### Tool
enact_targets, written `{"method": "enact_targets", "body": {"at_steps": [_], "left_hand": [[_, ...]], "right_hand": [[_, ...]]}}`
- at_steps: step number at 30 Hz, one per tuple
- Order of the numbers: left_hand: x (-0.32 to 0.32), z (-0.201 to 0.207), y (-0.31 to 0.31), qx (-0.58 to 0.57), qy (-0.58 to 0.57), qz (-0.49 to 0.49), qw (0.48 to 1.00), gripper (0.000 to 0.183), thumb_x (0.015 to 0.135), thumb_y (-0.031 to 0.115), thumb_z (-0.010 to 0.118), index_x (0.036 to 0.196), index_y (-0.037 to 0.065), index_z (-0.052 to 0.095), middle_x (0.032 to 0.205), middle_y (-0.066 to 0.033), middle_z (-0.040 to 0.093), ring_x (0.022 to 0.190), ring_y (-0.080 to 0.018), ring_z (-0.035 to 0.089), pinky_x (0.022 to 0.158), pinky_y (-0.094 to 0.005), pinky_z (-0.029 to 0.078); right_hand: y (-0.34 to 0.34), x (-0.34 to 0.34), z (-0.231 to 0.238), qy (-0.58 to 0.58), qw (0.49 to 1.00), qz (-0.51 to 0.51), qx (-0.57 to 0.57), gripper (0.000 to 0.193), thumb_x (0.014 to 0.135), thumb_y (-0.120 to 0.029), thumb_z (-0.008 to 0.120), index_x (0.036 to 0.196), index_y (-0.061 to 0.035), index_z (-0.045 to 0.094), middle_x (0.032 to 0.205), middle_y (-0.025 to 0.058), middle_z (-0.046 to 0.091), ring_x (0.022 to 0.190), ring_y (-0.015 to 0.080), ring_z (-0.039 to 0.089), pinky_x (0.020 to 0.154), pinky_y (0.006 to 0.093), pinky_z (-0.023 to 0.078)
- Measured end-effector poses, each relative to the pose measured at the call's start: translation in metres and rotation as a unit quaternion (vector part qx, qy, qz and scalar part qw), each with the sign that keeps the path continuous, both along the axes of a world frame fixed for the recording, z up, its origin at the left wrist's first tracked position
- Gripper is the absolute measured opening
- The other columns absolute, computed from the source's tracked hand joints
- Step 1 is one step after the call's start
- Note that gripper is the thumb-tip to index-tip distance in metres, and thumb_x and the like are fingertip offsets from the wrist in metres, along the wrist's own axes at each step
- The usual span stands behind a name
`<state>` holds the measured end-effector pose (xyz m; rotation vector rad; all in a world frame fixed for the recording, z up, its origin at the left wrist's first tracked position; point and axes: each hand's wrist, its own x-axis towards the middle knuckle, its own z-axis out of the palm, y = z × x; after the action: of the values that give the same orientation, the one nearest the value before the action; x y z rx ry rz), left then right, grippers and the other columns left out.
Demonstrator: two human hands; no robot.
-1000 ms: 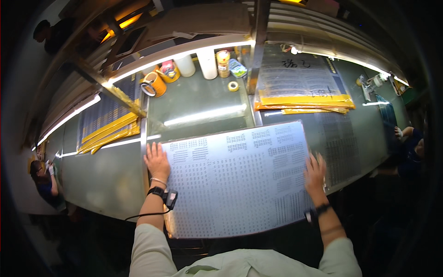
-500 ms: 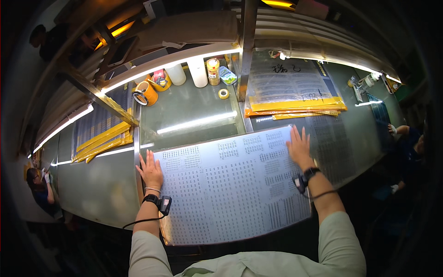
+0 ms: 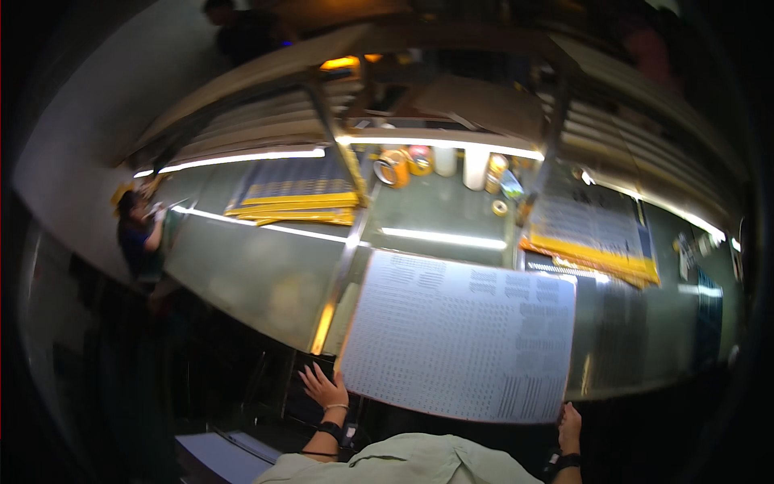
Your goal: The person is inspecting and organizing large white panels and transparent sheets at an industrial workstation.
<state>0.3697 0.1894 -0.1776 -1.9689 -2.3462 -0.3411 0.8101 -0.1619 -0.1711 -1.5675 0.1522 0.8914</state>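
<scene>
By one panel (image 3: 459, 343), two hands (image 3: 325, 391)

Patterned sheet (image 3: 459, 339) on bench (image 3: 242, 278); left hand (image 3: 325, 390) splayed by near-left corner, right hand (image 3: 570, 426) curled at near-right.

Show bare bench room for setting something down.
Largest: left bench, bordered by the left yellow-edged stack, metal divider and its own front edge. Smaller: middle strip, between the patterned sheet and the containers. Crowded: along those containers, and around the right yellow-edged stack.
</scene>
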Motion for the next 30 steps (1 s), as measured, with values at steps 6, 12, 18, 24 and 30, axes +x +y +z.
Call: {"method": "enact_targets", "body": {"at_steps": [6, 12, 18, 24, 30], "left_hand": [[-0.057, -0.041, -0.027, -0.136, -0.436, 0.167, 0.874, 0.038, 0.08, 0.038, 0.06, 0.09, 0.001, 0.06, 0.071, -0.0086, 0.061, 0.057, -0.023, 0.058, 0.059, -0.0332, 0.048], [-0.063, -0.044, -0.043, -0.227, -0.73, 0.178, 0.62, 0.02, 0.087, 0.021, 0.052, 0.088, 0.002, 0.057, 0.068, -0.0055, 0.057, 0.056, -0.015, 0.059, 0.05, -0.0276, 0.05], [-0.038, 0.006, -0.029, -0.13, -0.814, 0.134, 0.551, 0.023, 0.084, 0.027, 0.057, 0.08, 0.005, 0.055, 0.061, -0.0028, 0.053, 0.051, -0.0148, 0.052, 0.048, -0.0298, 0.046], [-0.021, 0.23, 0.128, 0.032, -0.899, -0.088, 0.429, 0.029, 0.078, 0.029, 0.065, 0.086, 0.003, 0.055, 0.077, -0.0031, 0.057, 0.068, -0.0149, 0.057, 0.065, -0.0274, 0.049], [-0.026, 0.348, 0.119, -0.015, -0.817, -0.272, 0.509, 0.036, 0.085, 0.024, 0.053, 0.11, -0.002, 0.051, 0.103, -0.0125, 0.059, 0.093, -0.0219, 0.059, 0.074, -0.0249, 0.049]], "right_hand": [[-0.017, 0.053, 0.027, 0.101, 0.953, 0.283, -0.038, 0.034, 0.081, -0.008, 0.048, 0.112, 0.006, 0.047, 0.108, 0.0154, 0.056, 0.099, 0.0291, 0.053, 0.09, 0.0405, 0.038], [0.029, 0.007, 0.198, -0.095, 0.908, 0.408, 0.023, 0.042, 0.072, -0.011, 0.056, 0.111, 0.0035, 0.051, 0.107, 0.0156, 0.057, 0.1, 0.0249, 0.053, 0.088, 0.0317, 0.038], [0.012, -0.03, 0.284, -0.378, 0.821, 0.423, -0.068, 0.039, 0.068, -0.002, 0.054, 0.106, 0.0082, 0.052, 0.089, 0.015, 0.062, 0.079, 0.0248, 0.059, 0.075, 0.0329, 0.046], [0.022, 0.026, 0.193, -0.677, 0.679, 0.245, -0.145, 0.052, 0.074, -0.002, 0.049, 0.124, 0.0026, 0.037, 0.115, 0.0135, 0.05, 0.105, 0.0214, 0.049, 0.086, 0.0307, 0.042], [0.321, -0.08, 0.292, -0.28, 0.823, 0.311, 0.384, 0.052, 0.081, 0.003, 0.047, 0.129, -0.0081, 0.032, 0.117, 0.0081, 0.048, 0.101, 0.018, 0.05, 0.083, 0.0289, 0.043]]}}
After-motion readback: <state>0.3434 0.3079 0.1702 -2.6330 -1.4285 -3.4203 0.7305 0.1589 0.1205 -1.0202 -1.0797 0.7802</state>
